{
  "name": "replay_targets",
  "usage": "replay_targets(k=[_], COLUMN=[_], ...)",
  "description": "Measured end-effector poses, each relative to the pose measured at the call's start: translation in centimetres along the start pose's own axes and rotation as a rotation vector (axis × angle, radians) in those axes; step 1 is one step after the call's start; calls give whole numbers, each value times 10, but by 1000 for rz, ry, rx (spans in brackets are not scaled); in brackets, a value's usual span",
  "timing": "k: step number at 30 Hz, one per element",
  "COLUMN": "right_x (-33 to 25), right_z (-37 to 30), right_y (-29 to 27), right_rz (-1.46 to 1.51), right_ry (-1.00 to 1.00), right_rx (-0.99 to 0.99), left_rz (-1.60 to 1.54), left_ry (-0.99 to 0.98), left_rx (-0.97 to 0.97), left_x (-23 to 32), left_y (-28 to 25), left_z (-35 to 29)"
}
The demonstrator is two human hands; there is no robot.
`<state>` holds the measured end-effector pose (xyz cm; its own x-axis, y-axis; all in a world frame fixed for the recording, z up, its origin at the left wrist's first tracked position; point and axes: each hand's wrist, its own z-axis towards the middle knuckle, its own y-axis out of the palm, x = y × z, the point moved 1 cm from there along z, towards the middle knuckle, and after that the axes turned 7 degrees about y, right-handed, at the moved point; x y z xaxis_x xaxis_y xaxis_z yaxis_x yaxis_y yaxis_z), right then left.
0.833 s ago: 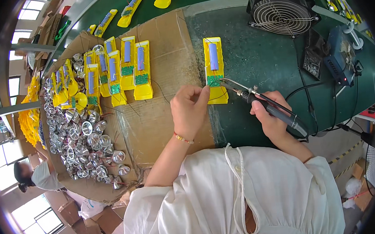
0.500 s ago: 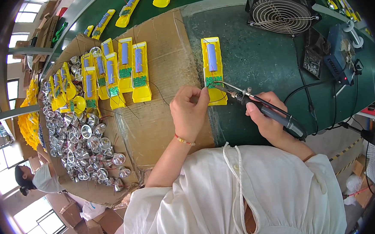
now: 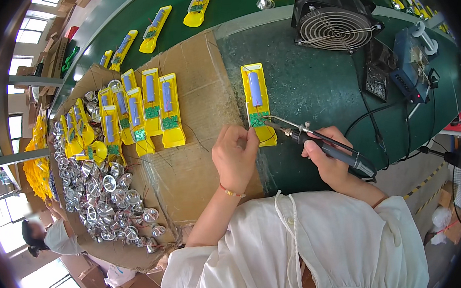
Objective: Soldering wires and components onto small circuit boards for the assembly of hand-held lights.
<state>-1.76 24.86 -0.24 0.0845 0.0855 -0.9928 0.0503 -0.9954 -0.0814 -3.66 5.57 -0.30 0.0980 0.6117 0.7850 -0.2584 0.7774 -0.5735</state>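
Note:
In front of me a yellow plastic housing [image 3: 268, 137] lies on the green tabletop, with a blue-violet battery cell [image 3: 254, 88] in its upper part and a small green circuit board [image 3: 258, 119] below that. My right hand [image 3: 328, 156] grips a dark soldering iron [image 3: 330, 149] with a thin metal tube along it; its tip points left and meets the board's right side, or nearly so. At the board's lower left corner, my left hand [image 3: 236, 157] is closed in a pinch. Whatever those fingertips hold is too small to make out.
Several similar yellow housings [image 3: 173, 136] with trailing wires lie on cardboard [image 3: 195, 88] at left, beside heaped silver reflector cups [image 3: 109, 183]. A black fan [image 3: 337, 26] stands at the back right, near a blue soldering station [image 3: 412, 72] with cables. Another person [image 3: 62, 237] is at far left.
The view has shifted, so the table and its contents sit slightly lower in the picture. Both hands and the soldering iron stay at the circuit board in nearly the same pose.

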Motion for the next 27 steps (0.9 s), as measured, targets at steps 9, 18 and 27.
replay_targets(k=[9, 18, 27], right_x=[5, 2, 2], right_z=[1, -1, 0], right_y=[0, -7, -4], right_rz=[22, 49, 45], right_ry=[-3, 19, -7], right_rx=[-1, 5, 16], left_rz=[-2, -136, 0], left_ry=[-2, 44, -2], left_rx=[-3, -31, 23], left_x=[0, 2, 0], left_y=[-1, -11, -8], left_z=[1, -3, -3])
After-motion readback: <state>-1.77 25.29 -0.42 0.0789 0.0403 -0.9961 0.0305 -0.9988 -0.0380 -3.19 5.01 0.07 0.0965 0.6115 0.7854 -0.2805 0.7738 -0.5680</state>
